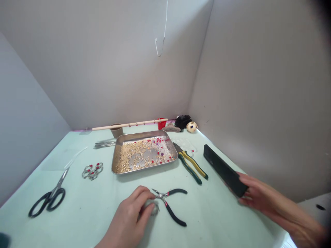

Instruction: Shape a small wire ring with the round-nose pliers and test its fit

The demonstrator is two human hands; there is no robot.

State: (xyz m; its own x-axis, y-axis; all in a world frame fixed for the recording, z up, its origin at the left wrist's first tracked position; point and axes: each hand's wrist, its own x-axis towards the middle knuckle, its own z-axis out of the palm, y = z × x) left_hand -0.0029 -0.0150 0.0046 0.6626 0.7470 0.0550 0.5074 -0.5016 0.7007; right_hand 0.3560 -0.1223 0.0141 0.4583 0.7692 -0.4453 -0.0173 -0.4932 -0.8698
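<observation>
Here, right grip (254,193) holds black bar (223,168) near table edge (202,137); left grip (133,210), silvery piece (155,208) (room leftward).

Shows black on the long case (224,170), green and yellow on the larger pliers' handles (194,162). Mixes gold, red and purple among the beads (129,151).

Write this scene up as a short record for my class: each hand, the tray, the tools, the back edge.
Left hand: on a small shiny item, partly hidden, near black-handled pliers
Right hand: gripping a long black object
Tray: metal, holding gold beads and red beads
Other tools: scissors, green-and-yellow pliers
Back edge: wooden rod, brown pot, red cup
</observation>
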